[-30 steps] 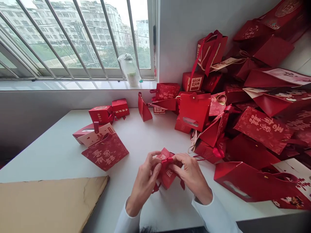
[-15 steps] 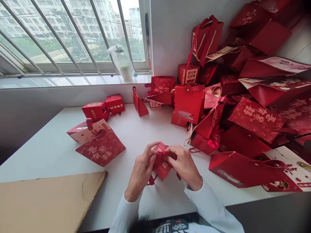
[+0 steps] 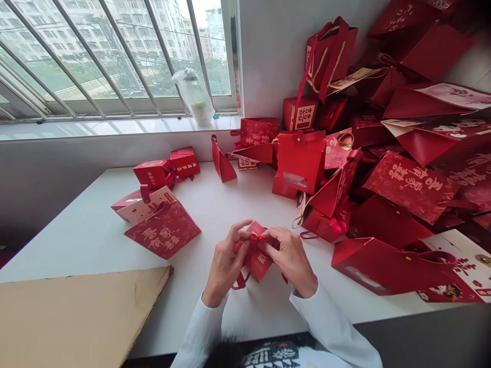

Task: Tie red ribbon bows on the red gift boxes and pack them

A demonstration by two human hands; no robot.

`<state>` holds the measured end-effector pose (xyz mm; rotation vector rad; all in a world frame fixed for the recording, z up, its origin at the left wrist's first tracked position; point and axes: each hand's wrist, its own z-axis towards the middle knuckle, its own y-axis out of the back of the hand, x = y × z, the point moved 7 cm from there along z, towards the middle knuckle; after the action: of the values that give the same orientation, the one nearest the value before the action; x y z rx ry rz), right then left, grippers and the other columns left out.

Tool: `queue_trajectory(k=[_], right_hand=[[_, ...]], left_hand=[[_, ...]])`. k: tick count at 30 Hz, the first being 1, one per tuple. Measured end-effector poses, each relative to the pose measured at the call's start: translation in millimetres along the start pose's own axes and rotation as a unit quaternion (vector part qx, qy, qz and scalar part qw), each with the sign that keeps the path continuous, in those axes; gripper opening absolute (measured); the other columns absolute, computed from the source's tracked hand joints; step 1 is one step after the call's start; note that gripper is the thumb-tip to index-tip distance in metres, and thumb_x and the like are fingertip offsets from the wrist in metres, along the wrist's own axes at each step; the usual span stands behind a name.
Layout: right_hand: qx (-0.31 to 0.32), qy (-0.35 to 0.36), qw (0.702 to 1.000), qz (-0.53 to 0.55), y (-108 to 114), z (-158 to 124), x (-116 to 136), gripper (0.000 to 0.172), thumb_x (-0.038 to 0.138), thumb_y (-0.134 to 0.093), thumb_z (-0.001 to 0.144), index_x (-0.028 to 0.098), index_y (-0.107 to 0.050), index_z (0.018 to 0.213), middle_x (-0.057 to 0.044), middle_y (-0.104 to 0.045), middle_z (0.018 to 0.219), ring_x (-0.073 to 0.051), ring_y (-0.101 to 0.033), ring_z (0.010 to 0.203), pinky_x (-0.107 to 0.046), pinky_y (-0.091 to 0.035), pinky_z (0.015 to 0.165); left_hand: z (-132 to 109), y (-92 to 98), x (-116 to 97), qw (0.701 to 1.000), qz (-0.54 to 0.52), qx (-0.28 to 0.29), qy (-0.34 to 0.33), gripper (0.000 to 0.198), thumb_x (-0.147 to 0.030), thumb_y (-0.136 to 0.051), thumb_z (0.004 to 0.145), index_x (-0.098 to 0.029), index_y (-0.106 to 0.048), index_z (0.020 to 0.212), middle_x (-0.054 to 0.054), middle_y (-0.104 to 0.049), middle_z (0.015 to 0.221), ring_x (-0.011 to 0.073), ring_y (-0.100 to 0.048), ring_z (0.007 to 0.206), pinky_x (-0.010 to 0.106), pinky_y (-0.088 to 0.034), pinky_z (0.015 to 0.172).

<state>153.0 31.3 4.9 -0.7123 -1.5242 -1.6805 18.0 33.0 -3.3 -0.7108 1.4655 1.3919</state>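
Observation:
A small red paper gift box [image 3: 256, 263] with gold characters sits between my hands, just above the white table. My left hand [image 3: 224, 263] grips its left side, with the fingers curled over the top. My right hand [image 3: 288, 258] pinches a thin red ribbon [image 3: 257, 239] at the top of the box, close to my left fingertips. A loose ribbon end [image 3: 241, 282] hangs below at the left. My hands hide much of the box.
A heap of red paper gift bags and boxes [image 3: 406, 184] fills the table's right side. Two small red boxes [image 3: 184, 162] and a flat printed red box [image 3: 163, 230] lie at the back left. A cardboard sheet [image 3: 76, 312] lies at the front left, below a barred window [image 3: 115, 56].
My hands stay close together on the box, and the ribbon is gathered more tightly at its top. The whole view has shifted slightly with my head.

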Motion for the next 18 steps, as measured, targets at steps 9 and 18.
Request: queue_trajectory(k=[9,18], right_hand=[[-0.003,0.014,1.000,-0.001,-1.7,-1.5,-3.0,0.015,0.014,-0.055,0.082,0.022,-0.065,0.075,0.000,-0.065,0.074,-0.017,-0.054,0.074,-0.027,-0.040,0.066],[-0.009,0.005,1.000,0.012,-1.0,-2.2,-2.9,0.016,0.014,-0.054,0.083,0.022,-0.065,0.075,0.000,-0.065,0.074,-0.018,-0.053,0.076,-0.028,-0.039,0.067]], left_hand=[[0.4,-2.7,4.3,0.991,-0.130,0.006,0.039,0.032,-0.030,-0.049,0.088,-0.020,-0.052,0.118,0.005,-0.066,0.091,0.0133,-0.060,0.075,0.021,-0.048,0.062],[-1.3,-0.3,0.8,0.994,-0.101,0.041,0.026,0.037,-0.032,-0.052,0.087,-0.021,-0.049,0.122,0.005,-0.068,0.099,0.0153,-0.062,0.082,0.025,-0.051,0.070]])
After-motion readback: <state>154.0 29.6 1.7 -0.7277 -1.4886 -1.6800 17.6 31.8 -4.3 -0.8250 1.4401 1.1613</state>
